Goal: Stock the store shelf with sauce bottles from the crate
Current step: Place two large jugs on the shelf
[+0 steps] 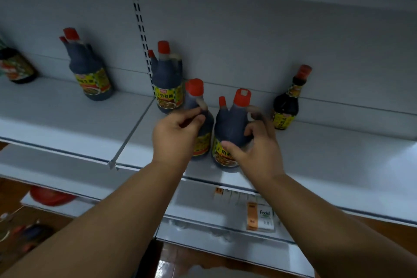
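Two dark sauce bottles stand upright side by side near the front of the shelf (316, 149), their long axes vertical, red caps up, each right under its own grip. The right bottle (230, 128) lies just ahead of the right hand (255, 149): that grip is curled round its belly, thumb on the yellow label toward the person, fingers wrapped round the far side by the moulded handle. The left bottle (200, 124) stands just beyond the left hand (178, 133), whose grip pinches at the handle loop below the cap. The two bottles nearly touch, so any next shift probably turns on that narrow gap between them; each hand is nearer its own bottle and neither needs to cross. Both bottles are dark-filled, with a small side spout, a broad red cap and a yellow-green label on the lower body. Behind the left grip stands another like bottle (168, 79); further left, one more (90, 67). Right of the right grip stands a slimmer bottle (287, 101), well apart.
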